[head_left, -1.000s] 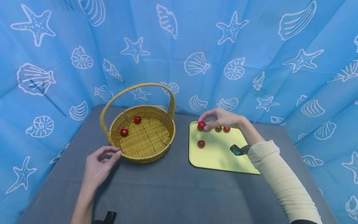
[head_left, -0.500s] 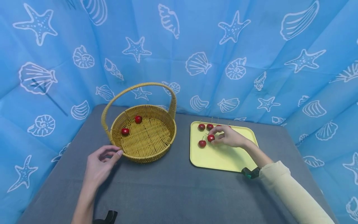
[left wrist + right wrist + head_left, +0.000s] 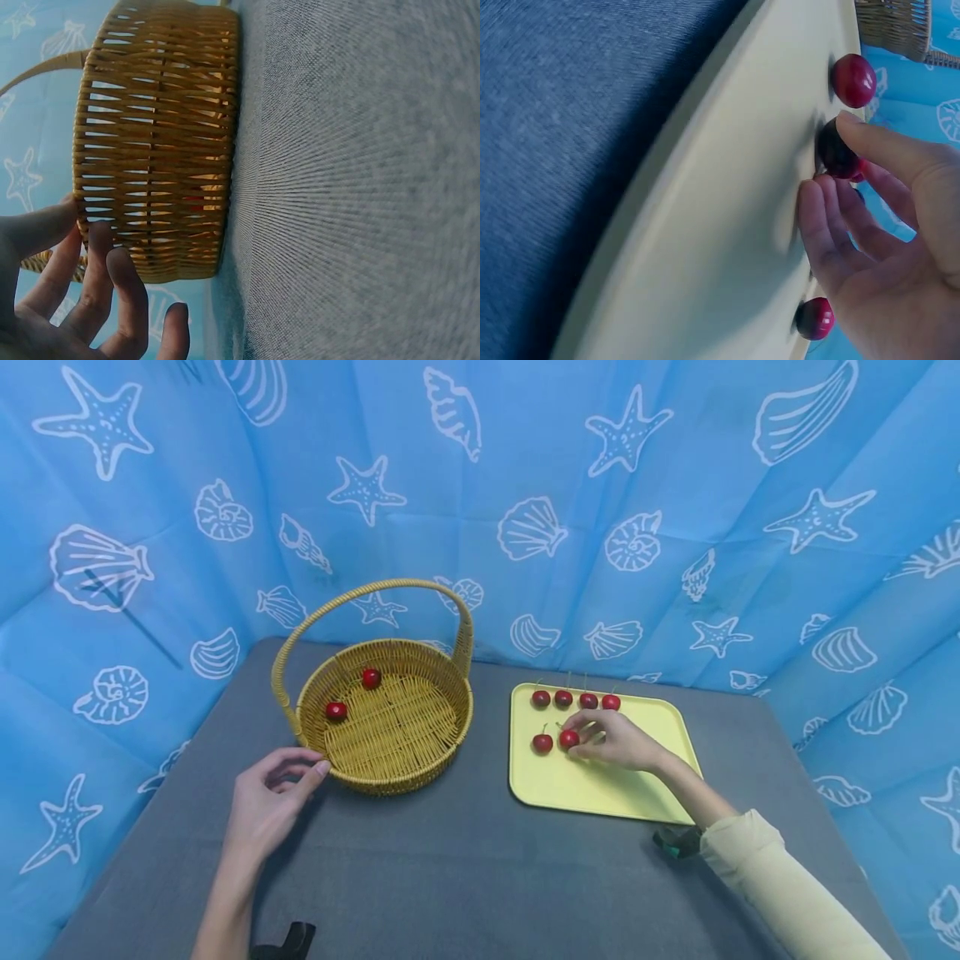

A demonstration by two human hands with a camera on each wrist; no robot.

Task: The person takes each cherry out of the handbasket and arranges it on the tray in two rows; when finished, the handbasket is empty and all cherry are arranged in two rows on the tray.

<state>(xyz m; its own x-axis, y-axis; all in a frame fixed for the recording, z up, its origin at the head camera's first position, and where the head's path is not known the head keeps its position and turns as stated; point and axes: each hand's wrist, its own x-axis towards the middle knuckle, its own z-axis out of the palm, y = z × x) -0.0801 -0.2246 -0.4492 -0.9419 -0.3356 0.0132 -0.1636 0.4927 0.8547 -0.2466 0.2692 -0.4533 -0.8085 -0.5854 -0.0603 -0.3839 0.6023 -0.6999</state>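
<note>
My right hand [image 3: 618,741] pinches a red cherry [image 3: 569,739] between thumb and fingers, low over the yellow tray [image 3: 600,793]. In the right wrist view the held cherry [image 3: 837,150] is right at the tray's surface. Just left of it lies another cherry [image 3: 542,743]. Behind them, several stemmed cherries [image 3: 563,698] form a row along the tray's far side. My left hand [image 3: 270,802] grips the near-left rim of a round wicker basket [image 3: 397,777], thumb and fingertips on either side of the rim in the left wrist view. Two cherries [image 3: 371,678] lie inside the basket.
The basket's tall arched handle [image 3: 375,585] rises above its rim. Grey cloth [image 3: 450,877] covers the table between basket and tray and in front of them. A blue curtain [image 3: 465,485] with shell prints hangs behind and at both sides.
My right hand let go of a cherry at the tray's far-left corner, took hold of another, and brought it nearer beside the front cherry. My left hand stayed on the basket rim.
</note>
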